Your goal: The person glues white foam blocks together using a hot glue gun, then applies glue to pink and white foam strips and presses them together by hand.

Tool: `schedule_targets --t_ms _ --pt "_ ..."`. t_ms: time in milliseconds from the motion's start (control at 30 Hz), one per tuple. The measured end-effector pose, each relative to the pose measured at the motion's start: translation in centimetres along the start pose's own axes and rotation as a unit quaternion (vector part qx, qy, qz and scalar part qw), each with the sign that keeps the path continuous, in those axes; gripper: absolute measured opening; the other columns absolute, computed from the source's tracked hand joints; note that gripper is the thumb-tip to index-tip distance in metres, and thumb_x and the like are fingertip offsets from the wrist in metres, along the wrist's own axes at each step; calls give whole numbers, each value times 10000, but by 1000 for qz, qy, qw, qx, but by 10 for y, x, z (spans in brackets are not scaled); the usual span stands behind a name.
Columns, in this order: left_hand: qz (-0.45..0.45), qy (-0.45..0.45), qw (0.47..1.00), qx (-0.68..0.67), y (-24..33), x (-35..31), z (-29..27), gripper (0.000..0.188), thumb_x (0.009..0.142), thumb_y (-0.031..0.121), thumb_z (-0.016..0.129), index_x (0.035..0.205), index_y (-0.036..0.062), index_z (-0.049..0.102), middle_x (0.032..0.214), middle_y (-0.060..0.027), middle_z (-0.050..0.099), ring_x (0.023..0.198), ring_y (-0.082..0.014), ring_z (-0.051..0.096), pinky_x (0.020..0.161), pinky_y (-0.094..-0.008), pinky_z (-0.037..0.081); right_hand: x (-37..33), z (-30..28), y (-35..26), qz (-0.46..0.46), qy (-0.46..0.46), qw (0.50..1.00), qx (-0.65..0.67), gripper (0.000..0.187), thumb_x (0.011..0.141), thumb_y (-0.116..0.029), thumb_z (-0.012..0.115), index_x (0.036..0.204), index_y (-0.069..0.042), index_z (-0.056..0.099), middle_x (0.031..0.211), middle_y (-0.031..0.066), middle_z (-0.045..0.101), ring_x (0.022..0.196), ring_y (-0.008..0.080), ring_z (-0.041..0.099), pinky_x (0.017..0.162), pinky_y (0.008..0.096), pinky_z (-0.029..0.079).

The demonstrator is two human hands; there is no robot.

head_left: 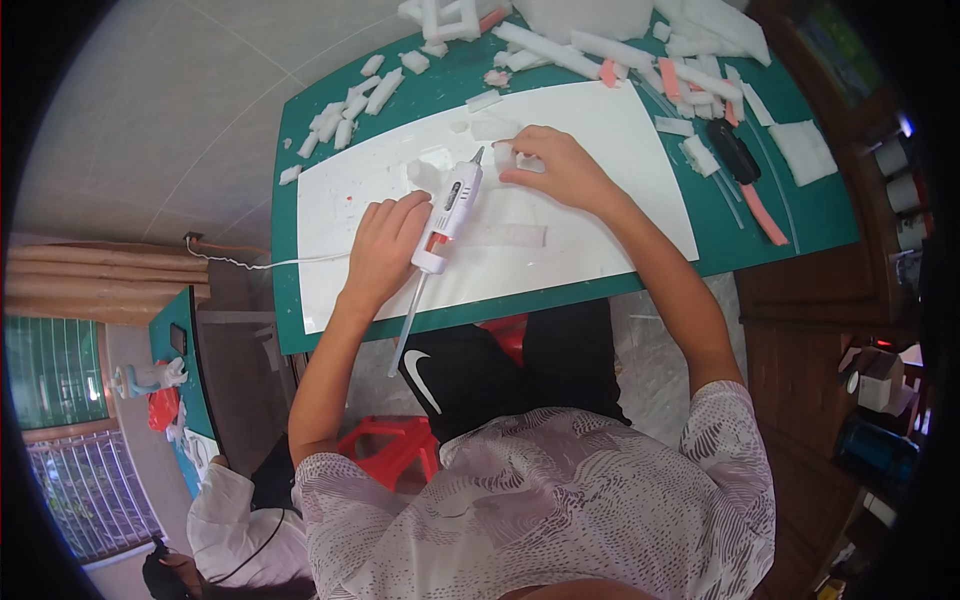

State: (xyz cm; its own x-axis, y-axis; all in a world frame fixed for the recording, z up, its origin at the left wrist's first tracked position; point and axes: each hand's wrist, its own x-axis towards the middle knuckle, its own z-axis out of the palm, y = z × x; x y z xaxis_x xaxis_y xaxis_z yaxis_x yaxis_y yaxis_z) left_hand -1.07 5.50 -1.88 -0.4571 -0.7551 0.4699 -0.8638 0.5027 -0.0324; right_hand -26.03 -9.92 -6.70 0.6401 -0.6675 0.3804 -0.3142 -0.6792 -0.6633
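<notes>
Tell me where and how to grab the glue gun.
Probably take the glue gun beside its orange trigger, from the left, where the left hand is. That side avoids the nozzle, which points away from the person and slightly right, and the glue stick jutting from the near end.

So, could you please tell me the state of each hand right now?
Left hand: closed, holding the white glue gun.
Right hand: closed, pinching a white foam piece.

A white glue gun [461, 192] slants beside a white foam piece [504, 157].
</notes>
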Motion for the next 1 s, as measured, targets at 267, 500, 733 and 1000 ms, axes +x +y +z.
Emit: schedule_targets --t_ms 267,500,733,1000 --pt "3 -17 1000 -7 6 9 14 317 741 112 691 1028 6 608 1133 -110 639 875 -265 592 761 -369 443 -1 2 0 -23 -9 1000 -18 417 873 -304 737 1206 -56 702 1050 121 659 1015 287 591 905 376 476" --pt "2 -31 999 -19 8 10 10 328 753 105 691 1053 1 607 1139 -128 634 894 -274 597 777 -369 448 0 1 -2 -14 -33 999 -32 439 880 -305 730 1229 -42 687 1090 135 651 1066 302 574 952 383 469" --pt "-12 -40 998 -36 8 7 12 382 754 85 699 1111 -4 599 1174 -138 622 935 -288 596 822 -377 455 0 3 0 -26 -5 999 -27 399 866 -301 743 1143 -15 711 1039 138 660 994 297 600 879 380 487" --pt "-21 -61 997 -48 8 8 13 409 778 71 674 1170 -5 584 1228 -140 601 975 -297 585 867 -375 455 -1 1 -1 -15 -4 1000 -24 370 852 -315 756 1048 -5 714 1018 138 668 972 301 610 854 384 492"
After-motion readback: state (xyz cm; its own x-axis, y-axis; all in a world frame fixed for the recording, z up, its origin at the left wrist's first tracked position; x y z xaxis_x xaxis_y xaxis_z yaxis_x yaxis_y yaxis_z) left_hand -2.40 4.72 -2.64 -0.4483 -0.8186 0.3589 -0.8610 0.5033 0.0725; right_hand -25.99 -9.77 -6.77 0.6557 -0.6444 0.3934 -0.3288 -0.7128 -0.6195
